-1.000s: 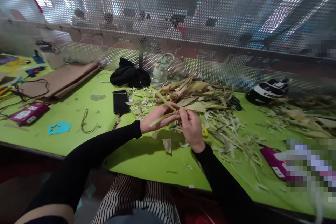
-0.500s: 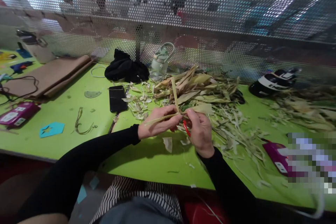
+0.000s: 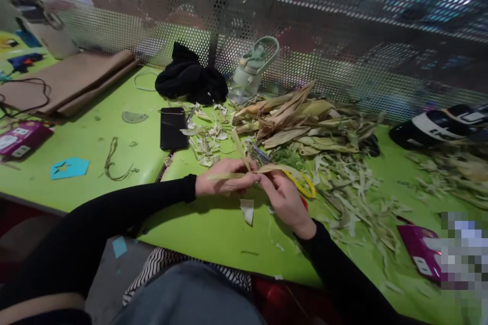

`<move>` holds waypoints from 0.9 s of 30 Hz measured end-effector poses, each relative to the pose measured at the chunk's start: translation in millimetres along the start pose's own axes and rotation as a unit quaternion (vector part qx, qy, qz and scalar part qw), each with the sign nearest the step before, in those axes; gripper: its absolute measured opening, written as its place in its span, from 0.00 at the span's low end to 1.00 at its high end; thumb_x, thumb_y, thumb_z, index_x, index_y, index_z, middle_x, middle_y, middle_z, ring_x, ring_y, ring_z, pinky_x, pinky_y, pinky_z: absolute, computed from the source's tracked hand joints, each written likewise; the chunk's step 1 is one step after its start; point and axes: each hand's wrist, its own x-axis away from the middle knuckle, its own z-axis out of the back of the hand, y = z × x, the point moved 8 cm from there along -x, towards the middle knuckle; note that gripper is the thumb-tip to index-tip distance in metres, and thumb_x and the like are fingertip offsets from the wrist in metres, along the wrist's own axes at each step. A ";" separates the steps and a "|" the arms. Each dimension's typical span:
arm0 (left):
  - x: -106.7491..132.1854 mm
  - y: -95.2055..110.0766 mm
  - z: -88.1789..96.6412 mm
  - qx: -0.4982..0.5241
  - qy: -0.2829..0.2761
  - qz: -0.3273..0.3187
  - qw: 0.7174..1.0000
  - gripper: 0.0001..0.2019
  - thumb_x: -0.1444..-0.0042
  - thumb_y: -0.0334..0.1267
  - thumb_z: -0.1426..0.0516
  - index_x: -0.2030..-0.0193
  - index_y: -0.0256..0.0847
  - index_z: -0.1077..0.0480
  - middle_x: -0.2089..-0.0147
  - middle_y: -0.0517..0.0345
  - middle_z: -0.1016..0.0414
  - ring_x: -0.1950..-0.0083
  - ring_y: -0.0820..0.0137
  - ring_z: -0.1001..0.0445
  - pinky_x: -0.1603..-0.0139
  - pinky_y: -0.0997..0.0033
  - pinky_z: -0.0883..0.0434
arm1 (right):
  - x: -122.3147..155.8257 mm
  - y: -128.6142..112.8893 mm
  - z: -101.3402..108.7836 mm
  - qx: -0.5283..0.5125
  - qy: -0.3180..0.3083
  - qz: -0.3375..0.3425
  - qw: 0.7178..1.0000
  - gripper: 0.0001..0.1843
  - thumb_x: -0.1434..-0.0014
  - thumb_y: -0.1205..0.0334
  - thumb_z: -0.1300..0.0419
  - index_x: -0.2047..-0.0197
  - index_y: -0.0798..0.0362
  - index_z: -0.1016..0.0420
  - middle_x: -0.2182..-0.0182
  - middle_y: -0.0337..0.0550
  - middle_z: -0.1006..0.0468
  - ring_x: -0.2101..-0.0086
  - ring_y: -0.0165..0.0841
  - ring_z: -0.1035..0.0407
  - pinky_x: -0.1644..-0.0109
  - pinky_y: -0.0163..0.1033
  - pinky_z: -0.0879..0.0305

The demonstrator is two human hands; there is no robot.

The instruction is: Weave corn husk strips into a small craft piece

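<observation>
My left hand point(image 3: 224, 183) is closed on thin strips of dried corn husk point(image 3: 238, 172) just above the green table point(image 3: 95, 152). One strip sticks up between the hands, another runs flat across my left fingers. My right hand point(image 3: 284, 198) pinches the same strips from the right side. Scissors with a yellow handle loop point(image 3: 303, 185) lie right beside my right hand, a red part showing under it. A pale husk scrap point(image 3: 247, 209) lies on the table below my hands. Both forearms wear black sleeves.
A heap of corn husks point(image 3: 301, 119) and shredded bits point(image 3: 354, 188) lies behind and right. A black phone point(image 3: 173, 127), black cloth point(image 3: 190, 81), pale green bottle point(image 3: 253, 68), brown paper point(image 3: 64, 86), magenta boxes point(image 3: 19, 137) and a perforated metal screen point(image 3: 267, 15) surround.
The view has tilted down and shifted right. My hands have dropped closer to the table, the upright strip now leans left, and the yellow scissor loop has come into sight beside my right hand.
</observation>
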 end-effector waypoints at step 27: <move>0.8 -2.0 -1.8 -0.044 -0.028 -0.002 0.999 0.07 0.34 0.39 0.48 0.55 0.37 0.35 0.69 0.60 0.28 0.72 0.76 0.29 0.71 0.76 0.30 | 12.1 -3.9 10.0 0.141 0.036 0.009 0.989 0.12 0.35 0.48 0.43 0.61 0.48 0.27 0.68 0.44 0.22 0.64 0.38 0.29 0.61 0.43 0.36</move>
